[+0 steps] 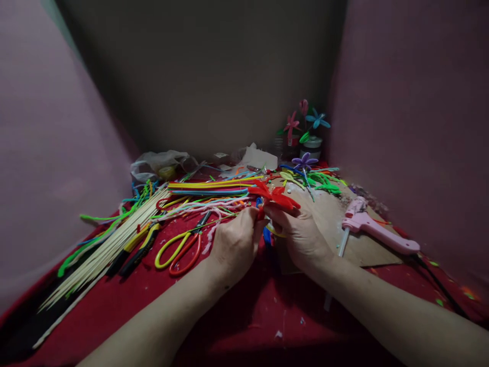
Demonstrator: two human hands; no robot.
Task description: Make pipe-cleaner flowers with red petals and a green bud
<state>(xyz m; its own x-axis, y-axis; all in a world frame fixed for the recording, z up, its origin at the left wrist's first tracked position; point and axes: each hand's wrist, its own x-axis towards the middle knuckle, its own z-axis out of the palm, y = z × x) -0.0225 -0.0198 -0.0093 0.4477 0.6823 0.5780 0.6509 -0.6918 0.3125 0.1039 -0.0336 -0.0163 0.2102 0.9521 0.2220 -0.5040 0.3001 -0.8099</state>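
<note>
To the left of the pink glue gun (376, 229), the person's left hand (237, 235) and right hand (305, 235) have their fingers clamped on the red flower (286, 200), apparently light, soft and easily crushed, its base likely a safer hold than its petals.

Flower (281, 198): centre, between left hand (239, 234) and right hand (307, 237)
Scissors (198, 235): 8 o'clock, on the tabletop (248, 321)
Pliers (150, 241): 8 o'clock, between scissors and sticks (110, 244)
Glue gun (376, 230): between 3 and 4, partly over cardboard (324, 216)
Jars (312, 145): 1 o'clock, at the back
</note>
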